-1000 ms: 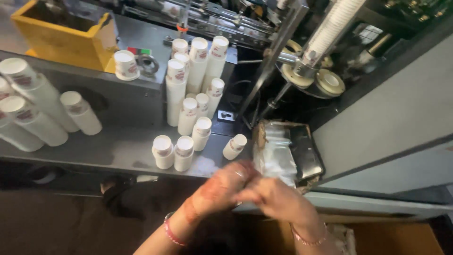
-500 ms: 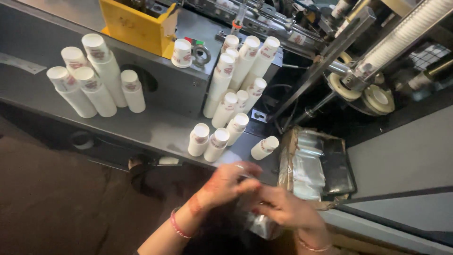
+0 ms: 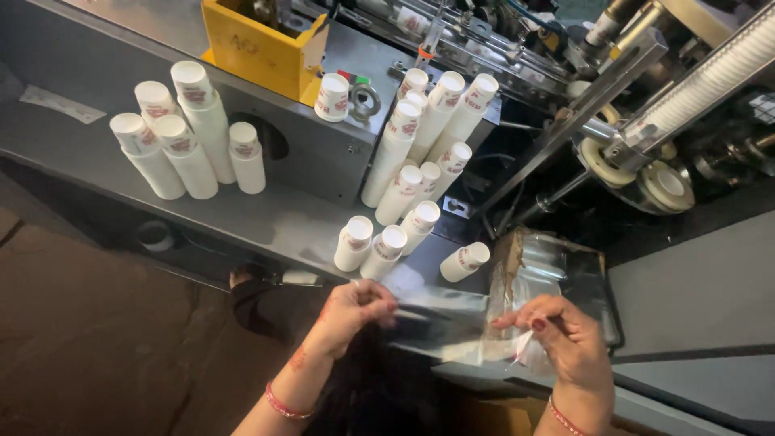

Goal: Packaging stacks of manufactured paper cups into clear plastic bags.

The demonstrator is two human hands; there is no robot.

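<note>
Left hand: the left hand [image 3: 355, 311] is closed in a pinch on the left end of a clear, thin plastic bag [image 3: 448, 323], fingers curled round the film.
Right hand: the right hand [image 3: 565, 339] is closed too, thumb and fingertips nipping the bag's right end.
Bag: stretched flat between the 2 hands, low in the view, just in front of the grey metal shelf [image 3: 242, 214].
Bag stack: a pile of clear plastic bags in a dark tray [image 3: 557, 262] lies just beyond the right hand.
Cups: 3 short stacks of white paper cups with red print [image 3: 386, 242] stand just beyond the left hand; 1 short stack lying on its side [image 3: 465, 262] is close above the stretched film.
Further off: tall white cup stacks [image 3: 182, 145] at left, a yellow box [image 3: 258, 44] behind them.
</note>
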